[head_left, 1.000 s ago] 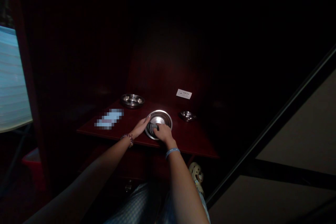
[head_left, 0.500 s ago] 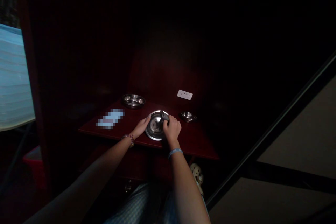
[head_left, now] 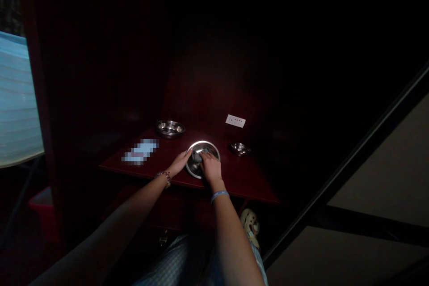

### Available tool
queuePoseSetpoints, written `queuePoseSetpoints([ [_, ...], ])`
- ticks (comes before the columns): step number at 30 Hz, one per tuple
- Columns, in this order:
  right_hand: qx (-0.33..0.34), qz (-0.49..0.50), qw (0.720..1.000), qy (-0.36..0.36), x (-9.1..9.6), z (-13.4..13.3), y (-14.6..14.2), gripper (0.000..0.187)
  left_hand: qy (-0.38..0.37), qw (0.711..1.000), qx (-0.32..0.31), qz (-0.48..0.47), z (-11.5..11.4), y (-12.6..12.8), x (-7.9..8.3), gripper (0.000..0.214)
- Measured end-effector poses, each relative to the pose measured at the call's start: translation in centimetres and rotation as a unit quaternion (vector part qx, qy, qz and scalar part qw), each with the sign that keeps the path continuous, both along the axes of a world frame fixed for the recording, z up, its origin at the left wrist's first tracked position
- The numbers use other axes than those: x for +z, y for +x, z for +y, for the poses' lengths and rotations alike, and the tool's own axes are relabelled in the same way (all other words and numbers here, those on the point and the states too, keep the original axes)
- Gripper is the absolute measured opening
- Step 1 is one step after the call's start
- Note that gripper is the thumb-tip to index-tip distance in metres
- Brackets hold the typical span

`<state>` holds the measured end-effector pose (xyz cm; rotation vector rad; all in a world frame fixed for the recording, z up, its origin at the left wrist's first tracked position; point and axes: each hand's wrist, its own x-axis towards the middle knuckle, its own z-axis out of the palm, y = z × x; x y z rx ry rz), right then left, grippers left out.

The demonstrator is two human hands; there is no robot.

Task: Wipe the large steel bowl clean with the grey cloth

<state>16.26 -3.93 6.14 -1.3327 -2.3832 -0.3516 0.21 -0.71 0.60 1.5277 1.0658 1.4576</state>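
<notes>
A round, shiny steel dish (head_left: 202, 146) is near the front edge of the dark red desk. My left hand (head_left: 180, 163) grips its left rim, thumb and fingers at the edge. Inside the dish, my right hand (head_left: 212, 168) presses a small grey cloth (head_left: 196, 157) against the metal, its fingers closed over it. Part of the cloth is hidden under those fingers. A larger steel bowl (head_left: 170, 129) stands at the back left, and a smaller steel bowl (head_left: 240, 149) sits to the right.
A blurred-out flat, light object (head_left: 140, 152) lies on the left of the desk (head_left: 244, 181). The wall behind has a white socket plate (head_left: 235, 121). Below, a pale clog (head_left: 250, 223) shows under the desk. A red bin (head_left: 45, 210) stands at far left.
My right hand has moved left with the cloth, from the right side of the dish to its middle and left. My left hand has stayed at the rim.
</notes>
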Motion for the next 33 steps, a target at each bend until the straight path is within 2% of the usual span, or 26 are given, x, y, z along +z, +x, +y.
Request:
queuePoseSetpoints([
  [9,-0.03,-0.035,0.995,-0.087,0.7,-0.8,0.5,0.038,-0.014,1.0,0.017,-0.012,0.0,-0.1,0.0,0.074],
  [19,-0.036,-0.025,0.992,-0.116,0.7,-0.6,0.9,0.036,-0.007,1.0,0.024,-0.001,0.0,-0.1,0.0,0.071],
  [22,-0.034,0.015,0.99,-0.139,0.2,-0.1,0.9,0.035,0.004,1.0,0.015,-0.006,0.1,-0.1,-0.2,0.07],
  [25,-0.02,0.139,0.975,-0.173,-0.4,0.8,1.0,0.028,-0.001,1.0,0.006,-0.004,0.1,-0.1,-0.2,0.07],
  [27,0.002,0.281,0.939,-0.197,-0.6,1.5,1.2,0.026,-0.009,1.0,-0.003,-0.001,0.0,-0.1,-0.2,0.07],
  [28,0.014,0.366,0.908,-0.201,-0.6,1.9,1.3,0.025,-0.012,1.0,-0.006,0.001,-0.1,-0.2,-0.1,0.07],
  [31,0.034,0.602,0.783,-0.153,-0.4,3.0,2.1,0.025,-0.013,1.0,-0.003,0.009,-0.2,-0.3,0.0,0.07],
  [33,0.031,0.691,0.716,-0.095,-0.1,3.5,3.1,0.024,-0.008,1.0,0.005,0.008,-0.3,-0.3,0.0,0.069],
])
